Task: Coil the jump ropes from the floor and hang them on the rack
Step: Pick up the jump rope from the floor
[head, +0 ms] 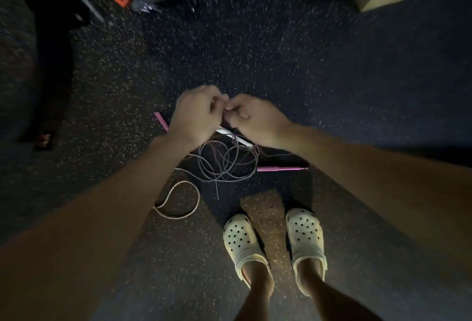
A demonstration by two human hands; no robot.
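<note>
Together, the fingertips of the left hand point(195, 113) and right hand point(251, 118) are curling inward and meeting, seemingly pinching a thin cord, though blur hides it. Below them, tangled jump ropes point(224, 164) are lying on the speckled floor point(306, 65), pink handles point(281, 168) sticking out, near pale clogs point(306, 239).

Two hands point(196, 113) point(258, 121); two pink handles point(161, 121) point(281, 168); one white handle point(233, 136); two clogs point(242, 241) point(307, 237).
</note>
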